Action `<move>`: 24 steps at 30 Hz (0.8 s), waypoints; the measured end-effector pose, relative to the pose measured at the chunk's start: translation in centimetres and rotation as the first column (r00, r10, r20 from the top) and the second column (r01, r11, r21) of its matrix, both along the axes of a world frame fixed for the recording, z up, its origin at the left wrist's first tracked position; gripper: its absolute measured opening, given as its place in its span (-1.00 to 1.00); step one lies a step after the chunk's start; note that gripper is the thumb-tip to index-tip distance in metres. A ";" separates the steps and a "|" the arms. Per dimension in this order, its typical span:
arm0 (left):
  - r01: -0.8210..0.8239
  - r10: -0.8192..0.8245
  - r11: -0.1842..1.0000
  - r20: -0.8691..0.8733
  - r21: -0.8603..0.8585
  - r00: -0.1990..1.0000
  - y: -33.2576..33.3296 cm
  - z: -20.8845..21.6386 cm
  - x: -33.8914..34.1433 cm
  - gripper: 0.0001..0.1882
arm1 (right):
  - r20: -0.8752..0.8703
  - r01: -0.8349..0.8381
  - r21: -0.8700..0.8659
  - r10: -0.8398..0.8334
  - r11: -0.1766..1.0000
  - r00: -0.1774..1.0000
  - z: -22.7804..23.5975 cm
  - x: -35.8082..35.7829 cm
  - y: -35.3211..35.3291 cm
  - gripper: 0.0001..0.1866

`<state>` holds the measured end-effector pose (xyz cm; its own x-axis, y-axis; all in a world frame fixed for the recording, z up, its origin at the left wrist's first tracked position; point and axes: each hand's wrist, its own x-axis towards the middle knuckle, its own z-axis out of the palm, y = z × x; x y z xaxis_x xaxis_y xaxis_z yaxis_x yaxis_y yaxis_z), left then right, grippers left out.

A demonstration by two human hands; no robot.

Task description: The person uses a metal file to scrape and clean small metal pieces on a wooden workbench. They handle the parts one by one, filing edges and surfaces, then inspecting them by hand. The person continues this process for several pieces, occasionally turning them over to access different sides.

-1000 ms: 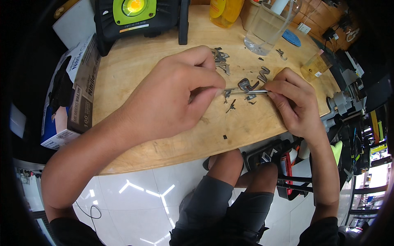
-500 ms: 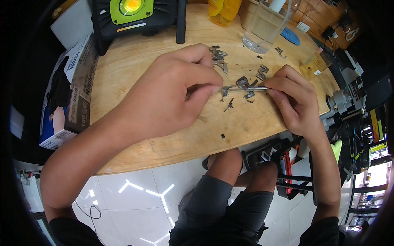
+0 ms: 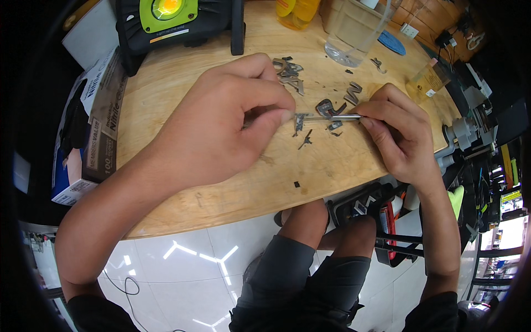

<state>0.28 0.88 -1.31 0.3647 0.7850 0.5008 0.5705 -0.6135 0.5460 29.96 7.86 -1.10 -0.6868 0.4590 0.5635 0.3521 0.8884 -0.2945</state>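
Note:
Over the wooden table, my left hand (image 3: 229,124) pinches the edge of a small grey metal letter-shaped piece (image 3: 299,124) between thumb and forefinger. My right hand (image 3: 399,133) grips a slim silver rod-like tool (image 3: 347,117), whose thin tip points left and meets or overlaps the piece. Whether it is a craft knife or tweezers I cannot tell. Just beyond the tool lies a curved dark letter-shaped piece (image 3: 327,108). Dark peeled-looking scraps (image 3: 306,139) lie nearer to me. More metal letters (image 3: 288,73) are heaped past my left fingers, and another (image 3: 353,93) rests near my right fingertips.
A lit work lamp (image 3: 180,27) stands at the far left, with a glove box (image 3: 99,127) nearer. At the back are a bottle of yellow liquid (image 3: 297,14), a clear container (image 3: 348,33) and a blue round lid (image 3: 391,43). The table's front edge (image 3: 221,216) curves before my knees.
The view has shifted slightly. The pinched metal piece now shows more fully below my left fingertips, and both hands keep nearly the same hold.

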 end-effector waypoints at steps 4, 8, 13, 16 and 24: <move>0.011 -0.011 1.000 0.016 0.005 1.000 0.1 -0.1 0.0 -0.95 | -0.029 0.001 0.042 0.000 0.999 1.000 0.1 0.2 -0.1 -0.84; 0.012 -0.012 1.000 0.011 -0.009 1.000 0.0 0.1 0.1 -0.94 | -0.051 -0.010 0.040 0.012 0.999 0.999 0.1 0.3 -0.1 -0.82; 0.017 -0.017 0.999 0.019 -0.042 1.000 -0.1 0.1 0.0 -0.95 | -0.026 -0.008 0.059 0.010 0.998 1.000 0.3 0.5 -0.2 -0.82; 0.015 -0.014 0.999 0.017 -0.039 1.000 -0.1 0.1 0.0 -0.95 | -0.039 -0.009 0.114 0.014 0.993 0.999 0.1 0.4 -0.4 -0.82; 0.001 0.005 0.995 0.063 -0.095 0.998 -0.3 0.6 0.2 -0.92 | -0.088 0.153 -0.026 -0.155 0.988 0.984 0.3 0.5 -0.2 -0.69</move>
